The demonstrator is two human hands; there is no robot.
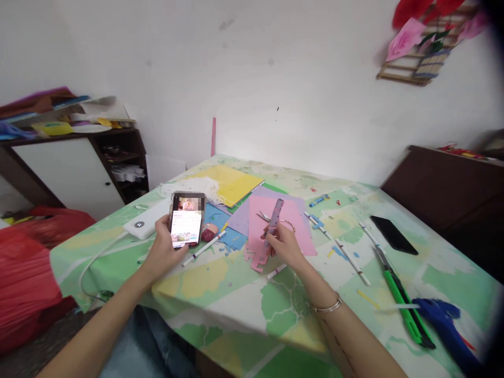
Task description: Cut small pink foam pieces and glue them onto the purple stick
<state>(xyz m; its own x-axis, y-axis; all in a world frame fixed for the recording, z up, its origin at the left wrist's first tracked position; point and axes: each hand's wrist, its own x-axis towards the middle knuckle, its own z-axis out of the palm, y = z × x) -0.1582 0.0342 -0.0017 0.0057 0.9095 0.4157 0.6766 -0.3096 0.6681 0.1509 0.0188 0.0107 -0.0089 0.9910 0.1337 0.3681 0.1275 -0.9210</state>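
Observation:
My left hand is wrapped round a smartphone with a lit screen, tilted up at the table's near left. The fingers of my right hand are closed on a narrow light-purple strip with small dark marks, which stands upright. Just behind that hand are small scissors, blades pointing left; whether the hand also grips them I cannot tell. Beneath lies a pink sheet with cut-out gaps at its near left corner. It overlaps a lilac sheet.
Yellow sheets and white string lie behind the smartphone. A white power bank sits left. Several white pens, blue scraps, a black phone, a green utility knife and a blue glue gun lie right.

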